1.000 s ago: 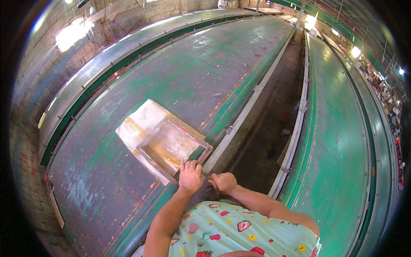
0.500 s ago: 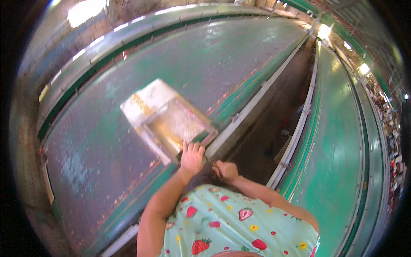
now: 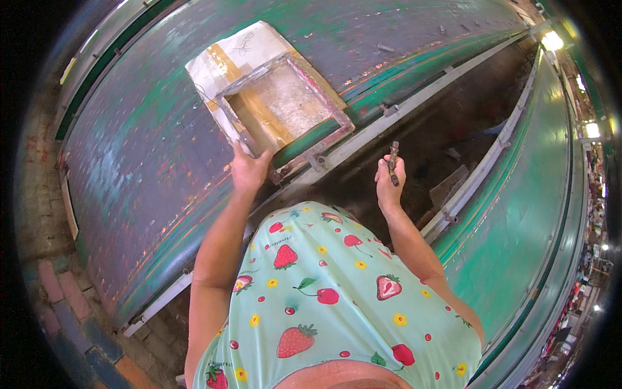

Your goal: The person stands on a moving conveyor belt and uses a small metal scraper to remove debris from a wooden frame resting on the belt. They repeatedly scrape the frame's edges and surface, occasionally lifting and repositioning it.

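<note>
My left hand (image 3: 251,165) grips the near left corner of a worn rectangular screen frame (image 3: 330,135) with an opening in it. The frame lies over a white board (image 3: 253,45) patched with brown tape, on a long grey-and-green table (image 3: 136,188). Out to the right, above the dark gap between tables, my right hand (image 3: 391,175) is closed on a short, dark metal tool (image 3: 394,159), held apart from the frame. Below the frame's near edge, a metal fitting (image 3: 317,162) sits by the table's rail.
A pale rail with metal brackets (image 3: 390,110) runs along the table's edge. Beyond the dark gap stands a second green table (image 3: 492,259) with its own rail (image 3: 447,217). Brick paving (image 3: 74,298) shows at lower left, and lit lamps and clutter line the far right.
My right hand has come away from beside my left hand, rightward, with the metal tool now visible in it. My left hand has shifted to the frame's left corner. The view has swung, raising the frame.
</note>
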`<state>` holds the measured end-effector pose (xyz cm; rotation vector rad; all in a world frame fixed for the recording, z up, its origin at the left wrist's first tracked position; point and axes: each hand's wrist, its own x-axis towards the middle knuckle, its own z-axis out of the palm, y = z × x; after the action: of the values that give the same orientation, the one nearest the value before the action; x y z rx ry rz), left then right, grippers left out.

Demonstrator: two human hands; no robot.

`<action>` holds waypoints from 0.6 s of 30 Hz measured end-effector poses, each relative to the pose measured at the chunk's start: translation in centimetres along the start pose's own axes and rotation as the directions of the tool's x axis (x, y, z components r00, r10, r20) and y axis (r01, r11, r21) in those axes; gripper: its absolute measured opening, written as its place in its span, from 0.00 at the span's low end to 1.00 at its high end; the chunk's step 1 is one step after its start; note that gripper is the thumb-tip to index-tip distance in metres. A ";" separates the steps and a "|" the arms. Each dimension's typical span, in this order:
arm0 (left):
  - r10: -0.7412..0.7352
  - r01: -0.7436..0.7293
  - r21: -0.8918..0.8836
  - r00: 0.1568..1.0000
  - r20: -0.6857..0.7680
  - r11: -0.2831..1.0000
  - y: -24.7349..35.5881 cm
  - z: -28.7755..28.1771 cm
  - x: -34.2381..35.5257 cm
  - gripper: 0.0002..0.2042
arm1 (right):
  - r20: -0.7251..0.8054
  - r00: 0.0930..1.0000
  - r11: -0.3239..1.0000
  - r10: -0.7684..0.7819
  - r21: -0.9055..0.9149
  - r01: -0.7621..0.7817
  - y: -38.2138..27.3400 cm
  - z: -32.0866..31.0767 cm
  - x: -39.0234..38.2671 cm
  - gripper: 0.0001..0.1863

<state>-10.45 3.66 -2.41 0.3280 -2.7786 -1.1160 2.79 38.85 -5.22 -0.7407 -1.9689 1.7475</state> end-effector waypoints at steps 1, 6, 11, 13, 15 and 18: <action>-0.049 0.048 0.009 0.992 0.113 0.999 -0.1 0.0 0.1 0.41 | 0.003 1.000 0.998 0.011 0.066 -0.011 -0.1 0.4 0.3 0.09; -0.044 0.043 0.006 0.992 0.121 0.999 -0.5 0.8 -0.4 0.43 | 0.070 0.997 0.984 -0.024 0.177 0.011 -0.5 2.6 1.9 0.09; -0.073 0.070 0.050 0.996 0.051 0.996 -0.1 1.2 -1.0 0.44 | 0.659 0.713 0.921 -0.239 -0.080 0.382 0.1 5.3 1.2 0.09; -0.078 0.076 0.037 0.996 0.045 0.996 0.3 1.0 -1.2 0.43 | 0.803 0.574 0.940 -0.158 -0.055 0.335 0.4 5.6 1.0 0.10; -0.088 0.087 0.028 0.995 0.045 0.996 0.6 0.9 -1.4 0.43 | 0.763 0.615 0.896 -0.198 -0.115 0.430 0.6 5.3 1.2 0.09; -0.081 0.081 0.038 0.997 0.009 0.996 0.3 1.0 -1.8 0.42 | 0.760 0.634 0.899 -0.140 -0.171 0.403 0.7 4.8 1.3 0.10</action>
<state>-8.92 5.00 -3.01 0.4440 -2.8218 -1.0871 -1.13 36.03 -6.61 0.2880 -2.7620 1.6721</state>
